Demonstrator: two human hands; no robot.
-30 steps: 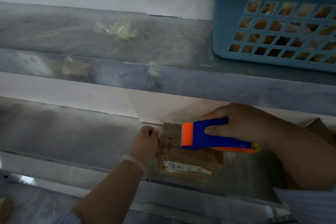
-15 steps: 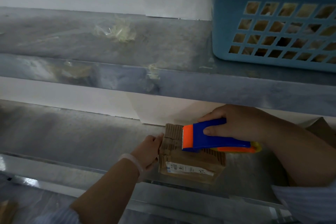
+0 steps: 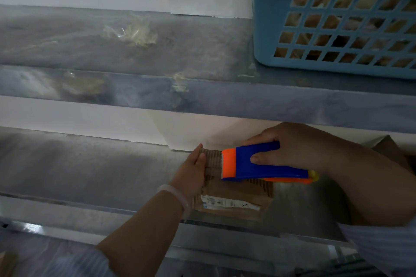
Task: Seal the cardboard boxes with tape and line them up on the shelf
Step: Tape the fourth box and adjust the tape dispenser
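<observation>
A small brown cardboard box (image 3: 234, 195) with a white label on its front lies on the lower metal shelf (image 3: 90, 171). My left hand (image 3: 193, 171) presses flat against the box's left side, fingers straight. My right hand (image 3: 292, 148) grips a blue and orange tape dispenser (image 3: 254, 164) held over the box's top, its orange toothed end pointing left. Whether the dispenser touches the box is hard to tell. A second brown box (image 3: 391, 150) shows partly behind my right forearm.
A blue plastic basket (image 3: 333, 22) full of brownish items stands on the upper shelf (image 3: 135, 90) at the right. Scraps of clear tape (image 3: 132, 33) lie on the upper shelf. A white wall is behind both shelves.
My left hand has opened from a curled fist beside the box to a flat palm against its left side. The dispenser and right hand have barely moved.
</observation>
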